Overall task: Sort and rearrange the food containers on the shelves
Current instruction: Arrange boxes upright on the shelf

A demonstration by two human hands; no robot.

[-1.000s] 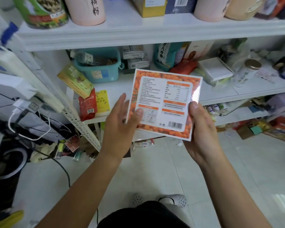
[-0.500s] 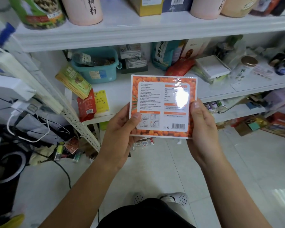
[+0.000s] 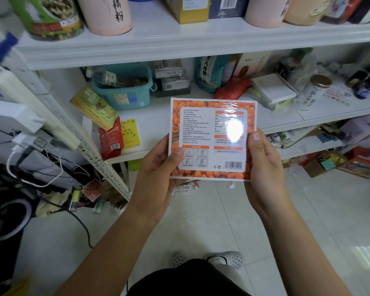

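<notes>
A bright glare is washing out part of the printed label on the orange box (image 3: 212, 137), and its small text is staying unreadable. The left hand (image 3: 156, 178) and right hand (image 3: 263, 167) are gripping its opposite edges, holding it flat-faced in front of the middle shelf (image 3: 329, 116). Behind, a teal basket (image 3: 124, 90) is holding what may be a bottle and dark loose pieces. Top-shelf canisters are being cut off by the frame.

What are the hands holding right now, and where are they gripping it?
Both hands hold an orange shrink-wrapped box, label side up: the left hand at its lower left edge, the right hand at its lower right edge.
</notes>
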